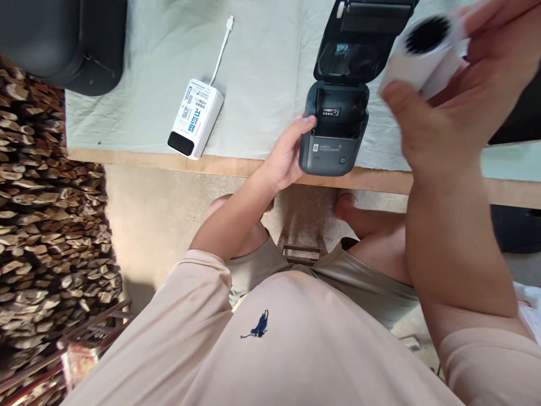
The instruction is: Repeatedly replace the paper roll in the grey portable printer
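A small dark grey printer (333, 135) sits at the table's front edge with its lid (363, 39) flipped open and its paper bay bare. My left hand (287, 155) grips the printer's left side, thumb against the casing. Raised close to the camera at the upper right, my right hand (448, 107) is closed around a white paper roll (426, 53) with a dark hollow core. The roll is held above and to the right of the printer, apart from it.
A white power bank (195, 117) with a white cable (222, 48) lies left of the printer on the pale green cloth (262, 67). A black case (67, 39) sits at the top left. Stacked firewood (46, 225) fills the left side. The wooden table edge (220, 166) runs across.
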`<state>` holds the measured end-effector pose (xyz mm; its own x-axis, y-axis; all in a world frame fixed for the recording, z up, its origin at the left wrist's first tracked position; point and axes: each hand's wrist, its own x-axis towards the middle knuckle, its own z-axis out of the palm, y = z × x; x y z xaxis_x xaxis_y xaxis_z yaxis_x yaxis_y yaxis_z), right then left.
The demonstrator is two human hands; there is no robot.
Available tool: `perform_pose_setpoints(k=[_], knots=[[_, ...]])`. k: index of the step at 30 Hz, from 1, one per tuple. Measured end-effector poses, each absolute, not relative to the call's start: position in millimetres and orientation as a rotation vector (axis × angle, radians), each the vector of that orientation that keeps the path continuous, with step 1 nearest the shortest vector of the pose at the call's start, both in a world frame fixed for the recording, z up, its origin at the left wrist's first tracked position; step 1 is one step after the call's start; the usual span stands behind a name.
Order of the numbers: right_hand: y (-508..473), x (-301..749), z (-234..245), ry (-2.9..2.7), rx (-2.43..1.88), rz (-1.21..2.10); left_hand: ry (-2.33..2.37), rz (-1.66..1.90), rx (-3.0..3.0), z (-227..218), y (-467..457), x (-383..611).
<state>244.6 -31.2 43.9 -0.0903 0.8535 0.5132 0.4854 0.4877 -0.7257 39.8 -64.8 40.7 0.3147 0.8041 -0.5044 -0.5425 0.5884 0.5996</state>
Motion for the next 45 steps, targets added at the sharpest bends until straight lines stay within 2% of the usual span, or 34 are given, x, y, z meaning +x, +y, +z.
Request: perform_pose_setpoints(k=[3, 6, 13, 19, 29, 37, 45], knots=[[-42.1, 239.5, 54.0, -2.001, -1.040, 0.242, 0.841, 0.939, 0.415, 37.6, -65.6, 38.9], [-50.0, 236.1, 64.3, -2.217, -1.279, 0.120, 0.783, 0.957, 0.479, 35.7, -68.2, 36.8], [-51.5, 222.9, 72.8, -2.343, -1.623, 0.166, 0.762, 0.968, 0.462, 43.4, -73.5, 36.6], [-48.3, 226.5, 68.4, -2.320, -1.528, 0.313, 0.783, 0.964, 0.472, 39.3, -71.5, 37.0], [-63.8, 209.1, 58.2, -2.177, -1.423, -0.060, 0.818, 0.941, 0.401, 46.1, -68.7, 37.1], [-74.1, 200.9, 66.0, -2.242, -1.491, 0.159, 0.844, 0.980, 0.442, 39.7, -68.9, 36.0], [-75.6, 204.3, 56.7, -2.317, -1.401, 0.192, 0.835, 0.945, 0.453, 41.3, -69.9, 32.1]])
